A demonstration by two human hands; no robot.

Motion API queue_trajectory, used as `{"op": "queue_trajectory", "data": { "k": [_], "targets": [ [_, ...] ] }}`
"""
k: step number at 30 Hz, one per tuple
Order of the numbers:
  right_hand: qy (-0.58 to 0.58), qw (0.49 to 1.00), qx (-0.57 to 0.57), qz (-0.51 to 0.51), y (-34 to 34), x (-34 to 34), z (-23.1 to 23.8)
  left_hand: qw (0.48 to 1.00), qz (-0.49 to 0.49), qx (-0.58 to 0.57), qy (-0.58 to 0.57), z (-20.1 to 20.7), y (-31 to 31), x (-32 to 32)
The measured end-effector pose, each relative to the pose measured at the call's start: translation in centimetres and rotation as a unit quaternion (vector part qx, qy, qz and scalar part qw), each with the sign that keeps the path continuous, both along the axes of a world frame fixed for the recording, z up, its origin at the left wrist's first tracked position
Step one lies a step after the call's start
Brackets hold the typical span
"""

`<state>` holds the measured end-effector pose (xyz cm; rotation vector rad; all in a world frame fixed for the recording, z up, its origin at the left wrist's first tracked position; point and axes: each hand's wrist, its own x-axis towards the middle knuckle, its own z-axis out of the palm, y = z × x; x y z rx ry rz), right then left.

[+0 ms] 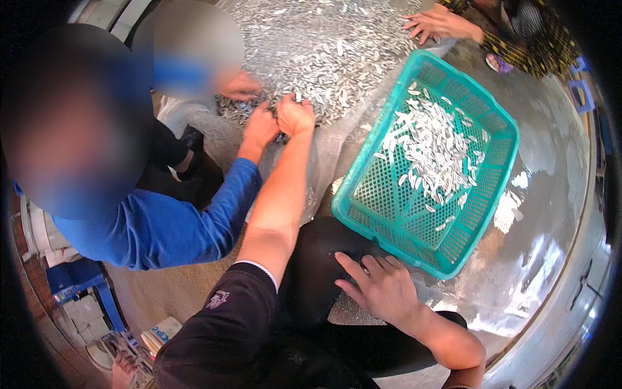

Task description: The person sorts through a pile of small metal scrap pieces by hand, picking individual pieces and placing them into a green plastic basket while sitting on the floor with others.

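Note:
My left hand (296,115) reaches forward to the near edge of a wide pile of small, pale, slender pieces (350,71), which look like little fish. Its fingers are curled down at the pile, and whatever they hold is hidden. Close beside it, a co-worker's hand (261,124) from a blue sleeve also works at this edge. My right hand (382,285) hovers or rests over my dark-trousered knee, fingers apart and holding nothing. Just beyond it stands a green perforated plastic basket (363,165), with a heap of the same pale pieces (437,149) spread over its bottom.
Clear plastic sheeting (330,146) lies under the pile. Another person's hand (434,24) touches the pile's far right side. People sit close on my left, including one in a blue sleeve (181,227). Wet grey floor (544,136) extends right of the basket; a small bluish stool (578,96) stands beyond.

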<state>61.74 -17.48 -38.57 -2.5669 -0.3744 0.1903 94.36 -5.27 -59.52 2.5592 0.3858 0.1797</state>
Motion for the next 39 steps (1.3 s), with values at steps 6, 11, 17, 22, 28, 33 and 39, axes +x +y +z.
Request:
{"op": "queue_trajectory", "data": {
  "k": [6,11,17,22,28,33,39],
  "targets": [
    [-0.001,1.0,0.014,-0.002,-0.8,-0.4,0.0,0.988,-0.131,0.067,-0.054,0.9,-0.7,-1.0],
    [0.013,1.0,0.021,-0.008,-1.4,-0.4,-0.2,0.954,-0.249,0.128,-0.105,0.7,0.4,-0.3],
    [0.014,0.998,0.014,-0.053,-3.4,1.0,-0.2,0.964,-0.222,-0.016,-0.145,4.2,0.4,-2.8],
    [0.018,0.996,0.014,-0.082,-4.3,1.1,-0.4,0.776,-0.12,-0.592,0.182,6.0,1.4,-4.3],
    [0.013,0.996,0.016,-0.086,-5.0,0.5,-1.0,0.662,-0.215,-0.681,0.228,9.2,-0.3,-6.7],
    [0.038,0.994,-0.007,-0.1,-5.5,0.5,-1.6,0.664,-0.292,-0.645,0.24,13.5,-6.6,-8.9],
    [0.094,0.991,0.013,-0.089,-6.0,-0.2,-3.2,0.781,-0.385,-0.436,0.227,15.0,-13.9,-10.4]
  ]
}}
